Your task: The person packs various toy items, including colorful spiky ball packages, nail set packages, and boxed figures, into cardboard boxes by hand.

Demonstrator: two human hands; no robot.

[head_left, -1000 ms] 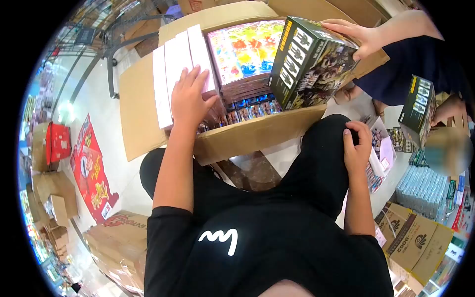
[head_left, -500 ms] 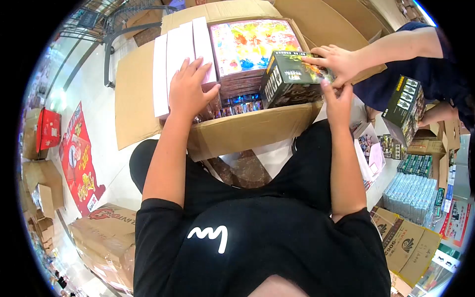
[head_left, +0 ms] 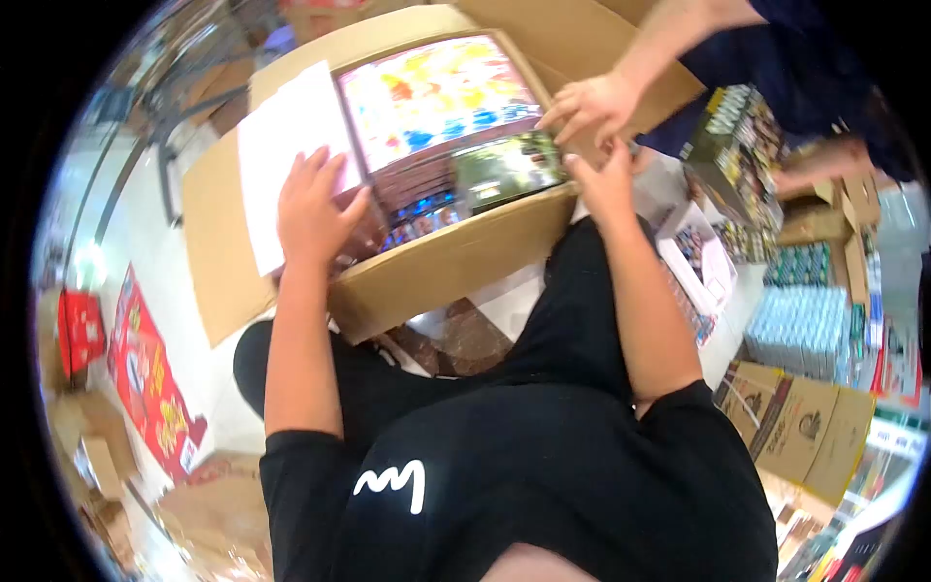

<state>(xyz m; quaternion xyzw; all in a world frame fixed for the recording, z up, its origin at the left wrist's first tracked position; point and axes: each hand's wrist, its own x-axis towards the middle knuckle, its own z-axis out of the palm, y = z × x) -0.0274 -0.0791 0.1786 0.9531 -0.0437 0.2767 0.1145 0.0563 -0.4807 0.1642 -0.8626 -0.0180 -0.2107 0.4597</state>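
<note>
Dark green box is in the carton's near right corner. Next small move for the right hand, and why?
Probably ease the right hand back from the carton's right rim: the co-worker's hand crowds it there, the dark green box sits inside, and a second dark box is held off to the right.

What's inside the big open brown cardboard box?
Inside the open brown cardboard box are a colourful printed stack, a dark green box and small shiny blue packs; flat white packaging is at its left side. Whatever lies beneath is covered, so the bottom can't be seen.
</note>
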